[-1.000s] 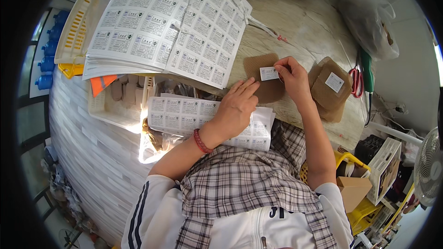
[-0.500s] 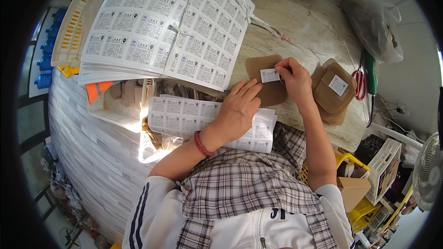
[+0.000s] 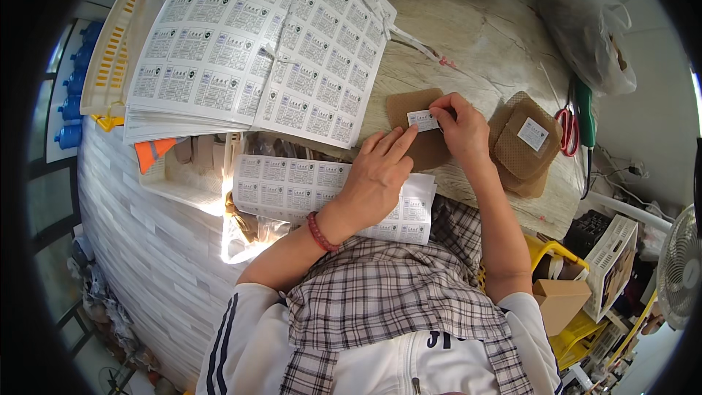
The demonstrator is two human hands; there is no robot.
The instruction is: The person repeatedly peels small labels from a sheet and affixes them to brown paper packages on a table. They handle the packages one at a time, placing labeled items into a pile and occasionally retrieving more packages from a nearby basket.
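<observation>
My right hand (image 3: 463,132) pinches the right end of a small white printed label (image 3: 422,121), which lies over a brown textured pad (image 3: 411,102). With fingers stretched out, my left hand (image 3: 379,179) rests at the pad's left edge, a fingertip by the label's lower edge. Below that hand a sheet of printed labels (image 3: 292,183) hangs at the table's near edge, partly covered by my left wrist. To the right of my right hand sits a stack of brown pads (image 3: 504,143); its top pad bears a white label (image 3: 533,134).
A large pile of label sheets (image 3: 219,44) fills the table's far left. Red-handled scissors (image 3: 569,132) and a green-handled tool (image 3: 583,113) lie beyond the stack. A plastic bag (image 3: 589,40) stands at the far right, a white fan (image 3: 680,267) at the right edge.
My left fingertips have shifted to the label's lower edge. The right hand still pinches the label's end, and the whole view has moved slightly.
</observation>
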